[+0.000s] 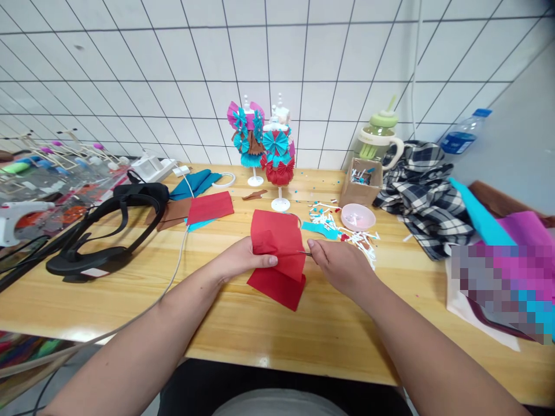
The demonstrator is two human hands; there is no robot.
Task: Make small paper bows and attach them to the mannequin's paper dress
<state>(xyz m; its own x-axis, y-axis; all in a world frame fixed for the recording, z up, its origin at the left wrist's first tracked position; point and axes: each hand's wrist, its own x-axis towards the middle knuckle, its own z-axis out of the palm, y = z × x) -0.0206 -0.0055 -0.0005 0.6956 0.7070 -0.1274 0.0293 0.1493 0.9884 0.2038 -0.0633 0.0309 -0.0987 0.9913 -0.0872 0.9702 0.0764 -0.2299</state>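
Near the middle of the table, my left hand (240,257) grips the left edge of a red sheet (281,231), its thumb on top and its fingers hidden behind. A darker red piece (280,289) shows below that sheet. My right hand (340,260) is closed around a thin metal tool (307,253), whose tip lies over the sheet's right part; most of the tool is hidden in the fist. Beyond the sheet stand two small white dress forms, one with a red and blue pleated dress (278,156), the other with a pink, blue and brown one (248,133).
Left of the hands are a black headset (108,254), a cable (176,268) and red cloth (211,207). White sticks (324,216), a pink bowl (358,217), a cardboard box (361,186), a green-lidded cup (379,138) and plaid cloth (427,190) lie to the right.
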